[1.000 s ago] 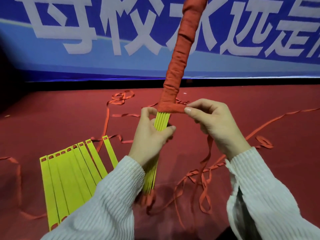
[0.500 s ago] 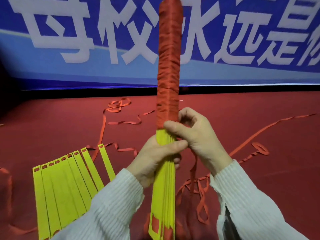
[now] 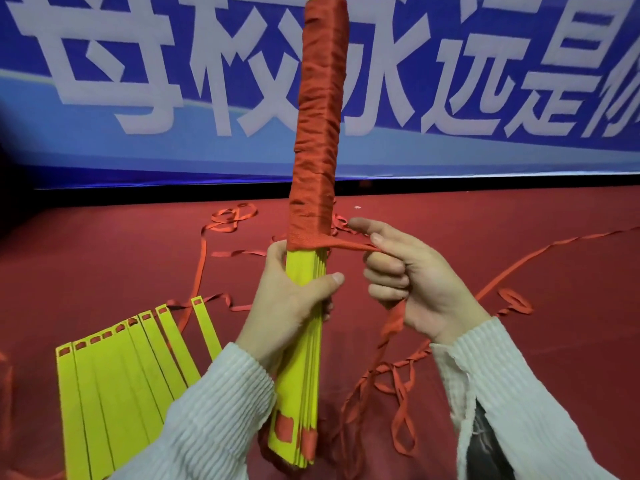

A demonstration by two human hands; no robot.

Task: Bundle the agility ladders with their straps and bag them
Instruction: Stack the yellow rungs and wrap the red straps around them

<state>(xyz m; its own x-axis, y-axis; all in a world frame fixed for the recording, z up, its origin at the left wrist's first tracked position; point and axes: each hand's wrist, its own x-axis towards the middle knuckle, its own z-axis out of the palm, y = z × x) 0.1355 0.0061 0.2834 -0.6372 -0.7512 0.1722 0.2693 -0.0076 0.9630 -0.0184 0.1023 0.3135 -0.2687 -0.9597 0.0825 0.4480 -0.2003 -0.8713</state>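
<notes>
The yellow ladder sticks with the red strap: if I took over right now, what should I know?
Left hand grips the upright bundle of flat yellow plastic rungs.
Right hand pinches the red woven strap pulled taut off the wrap's lower edge.
Done: the bundle's upper part is wound in strap.
Left: wrap the bare lower part, secure it, then bundle the fanned yellow rungs on the red floor. No bag is visible.

A stack of yellow ladder rungs (image 3: 304,341) stands nearly upright, its upper part wound in red strap (image 3: 320,133); more yellow rungs (image 3: 114,375) lie fanned at left.
</notes>
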